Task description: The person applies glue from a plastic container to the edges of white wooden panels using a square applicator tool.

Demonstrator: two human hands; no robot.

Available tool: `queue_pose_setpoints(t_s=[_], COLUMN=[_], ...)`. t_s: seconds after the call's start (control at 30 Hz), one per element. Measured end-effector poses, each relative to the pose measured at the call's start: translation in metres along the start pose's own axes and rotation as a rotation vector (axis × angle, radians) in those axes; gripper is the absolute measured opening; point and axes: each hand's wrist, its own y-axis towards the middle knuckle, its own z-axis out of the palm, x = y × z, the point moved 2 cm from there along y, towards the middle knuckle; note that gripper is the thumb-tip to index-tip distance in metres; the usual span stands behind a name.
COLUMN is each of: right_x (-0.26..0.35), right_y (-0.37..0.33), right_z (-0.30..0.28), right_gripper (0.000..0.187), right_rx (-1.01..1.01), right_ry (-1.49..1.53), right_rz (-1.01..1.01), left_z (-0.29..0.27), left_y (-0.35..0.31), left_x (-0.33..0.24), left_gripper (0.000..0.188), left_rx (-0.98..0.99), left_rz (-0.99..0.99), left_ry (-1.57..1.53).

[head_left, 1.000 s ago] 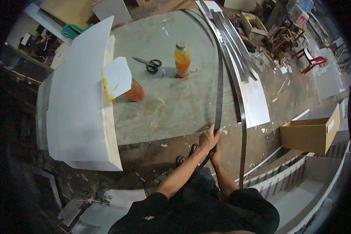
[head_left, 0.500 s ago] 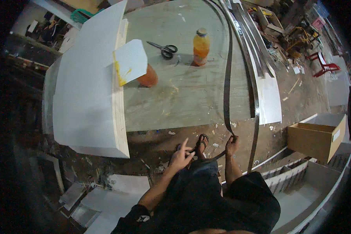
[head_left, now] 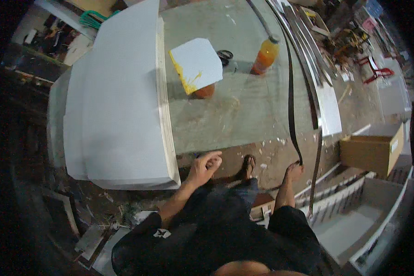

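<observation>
A long dark strip of edge banding [head_left: 290,92] runs down the right part of the table and over its near edge. My right hand [head_left: 294,172] is closed on its lower end, just beyond the table. To the left, my left hand [head_left: 204,170] hovers by the near corner of a white panel stack, fingers loosely bent and apart, with nothing visible in them. On the table [head_left: 244,117], an orange container [head_left: 204,92] sits partly hidden under a white sheet smeared yellow [head_left: 197,62]. Black-handled scissors [head_left: 225,57] lie behind that sheet. A bottle of orange liquid [head_left: 265,56] stands beside the strip.
White panels [head_left: 119,92] are stacked along the table's left side. Metal strips [head_left: 303,43] lie along the right edge. An open wooden drawer box [head_left: 365,154] and a large white cabinet carcass [head_left: 368,216] stand at the right. A red chair [head_left: 377,72] is farther back.
My view has shifted, so the table things appear changed in place. My left hand has moved up toward the panel stack, its fingers more bent. My right hand still holds the strip, farther right.
</observation>
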Motion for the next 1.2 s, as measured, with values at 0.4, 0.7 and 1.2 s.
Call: queue_pose_setpoints(t_s=[0.4,0.7,1.2], right_x=[-0.052,-0.057,-0.132], right_y=[-0.012,-0.049,-0.087], right_z=[0.088,0.071,0.143], right_gripper=[0.049,0.057,0.085], right_rx=[-1.731,-1.503,-1.125], right_ry=[-2.486,-2.487,-2.609], right_rz=[0.014,-0.178,-0.073], left_z=[-0.056,-0.064,-0.044], left_y=[0.030,0.218,0.258], left_x=[0.033,-0.012,0.066], left_gripper=[0.048,0.086,0.047], left_rx=[0.046,-0.395,-0.578], left_rz=[-0.190,0.366,0.270], left_ry=[-0.277,0.119,-0.166])
